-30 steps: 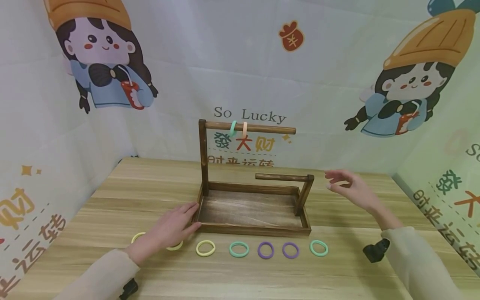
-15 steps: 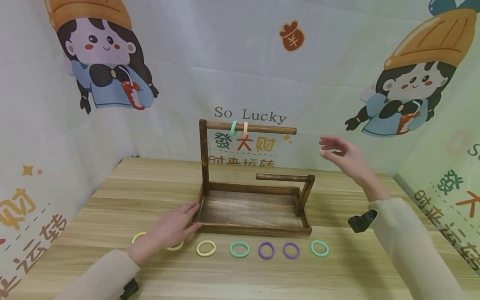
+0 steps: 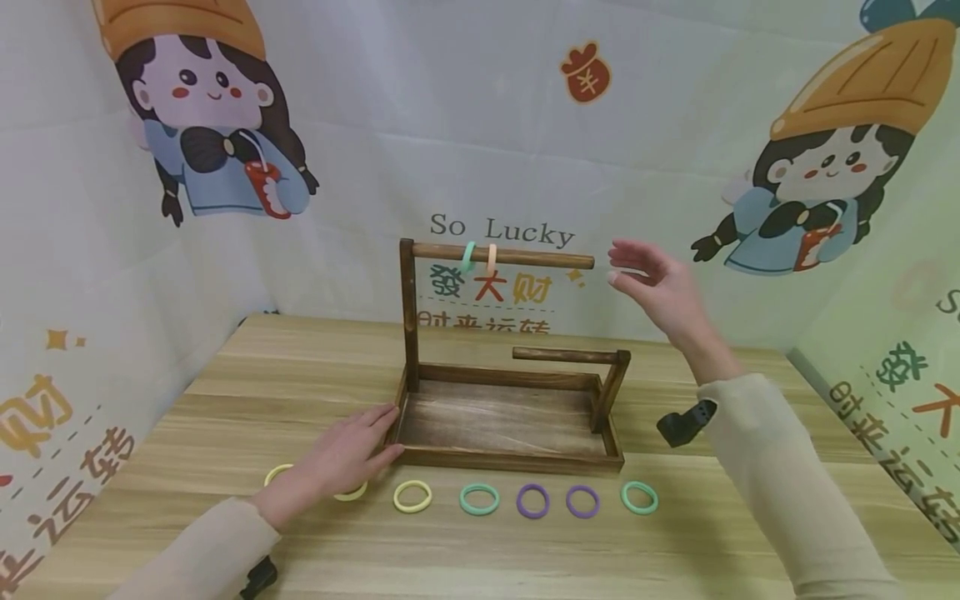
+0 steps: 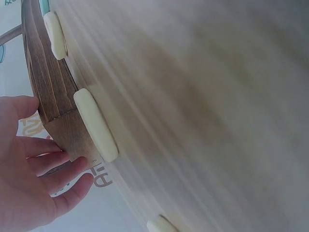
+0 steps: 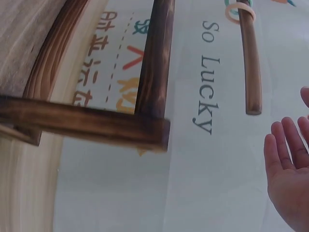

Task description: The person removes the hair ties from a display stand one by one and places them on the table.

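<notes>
A dark wooden tray stand point(image 3: 517, 459) with two horizontal bars stands on the table. From its taller bar point(image 3: 547, 257) hang a green ring point(image 3: 468, 257) and a peach ring point(image 3: 491, 259). My left hand point(image 3: 348, 454) rests against the stand's left end, fingers spread along the wood; the left wrist view shows the fingertips at the tray's corner point(image 4: 72, 133). Raised in the air, my right hand point(image 3: 652, 287) is just right of the taller bar's free end, with fingers extended and nothing held. In the right wrist view that bar end point(image 5: 253, 106) lies beside the fingers point(image 5: 285, 145).
Along the table's front lie a yellow ring point(image 3: 412, 509), a green ring point(image 3: 479, 512), two purple rings point(image 3: 532, 514) and another green ring point(image 3: 639, 510). More yellow rings point(image 3: 351, 497) are partly hidden by my left forearm. The lower bar point(image 3: 562, 355) points left from a short post.
My right hand has risen and moved left, from beside the lower bar's post to the taller bar's free end. The left hand, stand and rings have stayed in place.
</notes>
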Demonstrator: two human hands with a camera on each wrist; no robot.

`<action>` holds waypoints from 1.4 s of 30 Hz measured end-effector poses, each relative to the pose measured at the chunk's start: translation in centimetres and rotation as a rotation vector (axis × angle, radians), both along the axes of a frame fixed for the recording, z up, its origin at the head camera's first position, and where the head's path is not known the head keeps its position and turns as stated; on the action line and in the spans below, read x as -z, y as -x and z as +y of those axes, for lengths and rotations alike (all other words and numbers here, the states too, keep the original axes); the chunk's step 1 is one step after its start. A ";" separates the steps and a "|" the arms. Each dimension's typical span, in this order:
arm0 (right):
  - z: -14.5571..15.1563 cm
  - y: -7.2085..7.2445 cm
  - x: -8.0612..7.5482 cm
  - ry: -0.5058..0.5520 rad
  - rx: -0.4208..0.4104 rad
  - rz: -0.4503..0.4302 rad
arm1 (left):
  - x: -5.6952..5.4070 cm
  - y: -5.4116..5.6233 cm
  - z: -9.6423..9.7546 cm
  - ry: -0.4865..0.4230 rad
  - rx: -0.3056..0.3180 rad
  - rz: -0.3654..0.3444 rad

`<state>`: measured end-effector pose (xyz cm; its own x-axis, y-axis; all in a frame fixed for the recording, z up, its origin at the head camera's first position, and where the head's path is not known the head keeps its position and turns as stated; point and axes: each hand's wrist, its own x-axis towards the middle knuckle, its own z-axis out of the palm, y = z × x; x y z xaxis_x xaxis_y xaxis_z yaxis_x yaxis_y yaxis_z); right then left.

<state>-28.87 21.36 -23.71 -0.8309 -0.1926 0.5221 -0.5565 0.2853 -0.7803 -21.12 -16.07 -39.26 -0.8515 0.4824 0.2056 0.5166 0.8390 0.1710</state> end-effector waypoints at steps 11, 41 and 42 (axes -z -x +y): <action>-2.9 0.6 -0.6 -0.003 -0.020 -0.034 | -0.2 -0.1 0.1 -0.009 -0.004 -0.014; -10.3 4.2 -2.6 -0.464 -0.055 -0.026 | -0.1 0.0 0.1 0.002 -0.017 -0.019; -10.5 4.3 -2.6 -0.477 -0.054 -0.034 | -0.1 0.0 0.1 0.000 -0.017 -0.021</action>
<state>-33.14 10.85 -21.12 -0.8281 -0.4474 0.3377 -0.5568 0.5871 -0.5876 -21.15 -15.98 -39.21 -0.8636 0.4680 0.1874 0.4987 0.8476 0.1812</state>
